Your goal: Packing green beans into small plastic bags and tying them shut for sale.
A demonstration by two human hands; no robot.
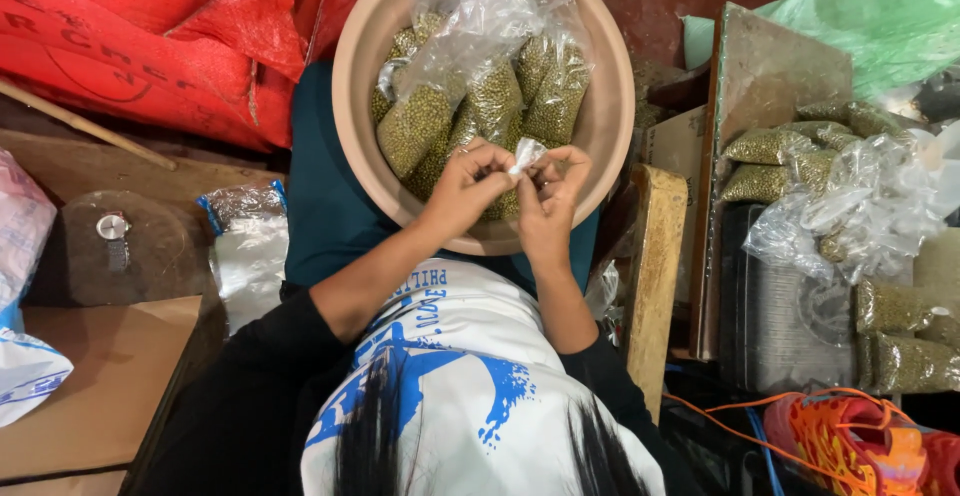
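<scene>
We've got the left hand (465, 188) and right hand (552, 196) together, both pinching one twisted plastic bag neck (526, 155) between their fingertips, just above the near rim of the single tan basin (350, 76). Beyond them, roughly five filled bean bags (415, 128) lie inside it.

Place: small packing corner, perhaps a market stall or storeroom | Signs: red woven sacks (150, 36), tan basin (610, 106) of bagged green beans (420, 126), more filled bags (770, 146) stacked right, cardboard (100, 386), wooden boards (655, 276)
</scene>
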